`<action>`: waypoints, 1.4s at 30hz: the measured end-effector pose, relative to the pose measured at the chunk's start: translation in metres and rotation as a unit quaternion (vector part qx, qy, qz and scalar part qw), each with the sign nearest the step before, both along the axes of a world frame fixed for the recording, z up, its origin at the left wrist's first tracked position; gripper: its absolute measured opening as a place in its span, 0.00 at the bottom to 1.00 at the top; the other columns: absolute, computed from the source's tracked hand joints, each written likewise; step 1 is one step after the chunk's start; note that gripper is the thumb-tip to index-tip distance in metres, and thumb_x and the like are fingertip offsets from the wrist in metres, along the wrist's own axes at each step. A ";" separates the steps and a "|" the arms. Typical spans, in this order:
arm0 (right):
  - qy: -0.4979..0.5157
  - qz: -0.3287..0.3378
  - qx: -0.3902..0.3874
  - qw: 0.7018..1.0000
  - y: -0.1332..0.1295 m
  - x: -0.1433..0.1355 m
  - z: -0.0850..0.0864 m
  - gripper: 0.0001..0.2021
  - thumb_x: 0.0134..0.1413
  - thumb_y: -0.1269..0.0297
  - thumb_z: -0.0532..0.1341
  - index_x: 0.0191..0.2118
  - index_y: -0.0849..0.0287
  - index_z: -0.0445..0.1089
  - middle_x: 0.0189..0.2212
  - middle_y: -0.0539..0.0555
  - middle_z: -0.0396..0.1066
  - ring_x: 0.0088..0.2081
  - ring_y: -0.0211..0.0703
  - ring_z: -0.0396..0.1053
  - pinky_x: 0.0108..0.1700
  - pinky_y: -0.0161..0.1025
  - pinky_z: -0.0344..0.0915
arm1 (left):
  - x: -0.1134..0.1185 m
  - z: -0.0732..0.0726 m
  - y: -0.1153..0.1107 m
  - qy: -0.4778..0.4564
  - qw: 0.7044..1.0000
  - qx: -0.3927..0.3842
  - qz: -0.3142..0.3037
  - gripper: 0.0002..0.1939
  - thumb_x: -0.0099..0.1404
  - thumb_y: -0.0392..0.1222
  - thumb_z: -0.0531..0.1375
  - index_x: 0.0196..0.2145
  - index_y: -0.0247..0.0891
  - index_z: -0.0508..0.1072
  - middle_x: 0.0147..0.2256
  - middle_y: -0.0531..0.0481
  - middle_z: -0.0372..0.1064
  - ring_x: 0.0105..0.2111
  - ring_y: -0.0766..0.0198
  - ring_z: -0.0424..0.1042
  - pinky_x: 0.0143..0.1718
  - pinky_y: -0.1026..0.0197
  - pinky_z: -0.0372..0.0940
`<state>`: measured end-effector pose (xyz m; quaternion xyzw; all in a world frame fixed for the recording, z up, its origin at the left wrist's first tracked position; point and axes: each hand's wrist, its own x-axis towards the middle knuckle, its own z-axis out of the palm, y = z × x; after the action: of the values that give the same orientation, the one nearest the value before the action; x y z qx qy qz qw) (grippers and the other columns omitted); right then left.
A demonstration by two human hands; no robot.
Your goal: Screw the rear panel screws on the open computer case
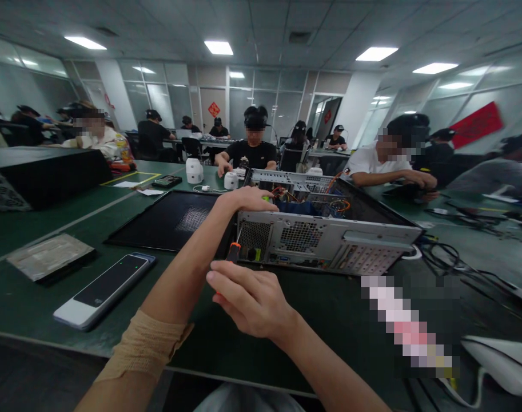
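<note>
Grey metal forms the computer case (312, 237), lying beyond the right hand (256, 300); this hand closes around an orange-and-black screwdriver (234, 250). Its tip maybe meets a rear screw, but the view is poor. The left hand (252, 199) lies over the case edge; its grip one cannot tell. The case is already open, with wires (340, 204) inside. The left forearm (186, 257) partly hides the black panel (158, 214), left of the right hand.

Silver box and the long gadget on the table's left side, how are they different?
The silver box is wider and stubbier; the long gadget is slimmer. The box has sharper corners, while the gadget's are rounded. The gadget shows two green lights; the box shows none. Both lie flat on the green table.
</note>
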<state>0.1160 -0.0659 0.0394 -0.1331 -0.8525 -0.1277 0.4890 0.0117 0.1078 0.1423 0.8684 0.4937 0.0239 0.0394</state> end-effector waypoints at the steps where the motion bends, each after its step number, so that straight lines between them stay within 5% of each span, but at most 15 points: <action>1: 0.004 0.012 -0.009 1.000 0.000 0.000 0.000 0.11 0.66 0.68 0.56 0.52 0.63 0.66 0.50 0.60 0.74 0.43 0.39 0.76 0.42 0.33 0.72 | 0.000 0.001 -0.001 0.002 1.000 -0.001 0.001 0.42 0.62 0.68 0.50 0.66 0.41 0.61 0.64 0.44 0.59 0.61 0.47 0.61 0.60 0.53 0.55; 7: 0.031 0.044 -0.041 0.998 0.000 0.002 0.001 0.08 0.66 0.65 0.57 0.47 0.62 0.66 0.48 0.61 0.75 0.45 0.40 0.75 0.43 0.34 0.72 | -0.001 -0.001 0.001 0.005 1.000 -0.013 0.005 0.45 0.60 0.74 0.48 0.67 0.45 0.59 0.66 0.47 0.55 0.62 0.43 0.59 0.60 0.50 0.54; 13: 0.040 -0.041 -0.005 0.998 -0.002 0.001 -0.004 0.09 0.63 0.57 0.62 0.44 0.55 0.70 0.48 0.57 0.71 0.38 0.35 0.74 0.36 0.31 0.70 | -0.003 -0.002 0.002 -0.014 1.000 -0.026 0.003 0.51 0.57 0.79 0.46 0.68 0.44 0.57 0.67 0.44 0.53 0.62 0.42 0.59 0.60 0.48 0.54; 19: 0.070 -0.043 -0.009 0.997 -0.001 -0.005 -0.012 0.15 0.62 0.54 0.63 0.46 0.59 0.68 0.39 0.54 0.74 0.40 0.35 0.74 0.39 0.29 0.68 | -0.001 0.000 -0.002 -0.003 1.000 -0.009 0.003 0.46 0.59 0.75 0.49 0.66 0.46 0.60 0.66 0.46 0.56 0.62 0.46 0.60 0.60 0.51 0.55; 22: 0.061 -0.035 -0.004 0.998 -0.002 -0.005 -0.009 0.13 0.62 0.55 0.63 0.41 0.60 0.69 0.39 0.54 0.75 0.41 0.35 0.74 0.40 0.29 0.68 | 0.000 0.000 -0.001 -0.001 1.000 -0.006 0.009 0.45 0.60 0.73 0.50 0.66 0.45 0.60 0.66 0.46 0.56 0.61 0.46 0.61 0.59 0.52 0.56; 29: 0.026 -0.048 0.017 0.998 -0.003 -0.004 -0.005 0.12 0.65 0.58 0.61 0.48 0.58 0.71 0.43 0.54 0.75 0.38 0.31 0.75 0.40 0.27 0.69 | 0.001 0.000 -0.001 0.000 1.000 -0.007 0.010 0.44 0.61 0.71 0.50 0.67 0.42 0.60 0.66 0.44 0.56 0.61 0.45 0.61 0.60 0.52 0.55; 35: 0.015 -0.008 -0.009 1.000 0.000 -0.004 -0.006 0.15 0.66 0.62 0.59 0.54 0.62 0.65 0.47 0.57 0.75 0.48 0.36 0.74 0.45 0.29 0.71 | 0.001 0.001 -0.005 -0.002 1.000 -0.008 0.021 0.43 0.61 0.71 0.51 0.66 0.42 0.61 0.65 0.44 0.57 0.61 0.45 0.62 0.58 0.52 0.57; 42: 0.003 0.021 -0.030 0.999 -0.002 -0.001 -0.001 0.11 0.66 0.67 0.56 0.50 0.64 0.66 0.50 0.60 0.74 0.47 0.37 0.75 0.43 0.30 0.72 | -0.001 -0.001 0.002 -0.008 1.000 -0.013 0.012 0.43 0.60 0.71 0.51 0.66 0.46 0.60 0.65 0.47 0.58 0.61 0.44 0.61 0.58 0.51 0.56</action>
<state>0.1151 -0.0680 0.0383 -0.1301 -0.8573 -0.0909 0.4898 0.0112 0.1094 0.1414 0.8618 0.5037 0.0253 0.0546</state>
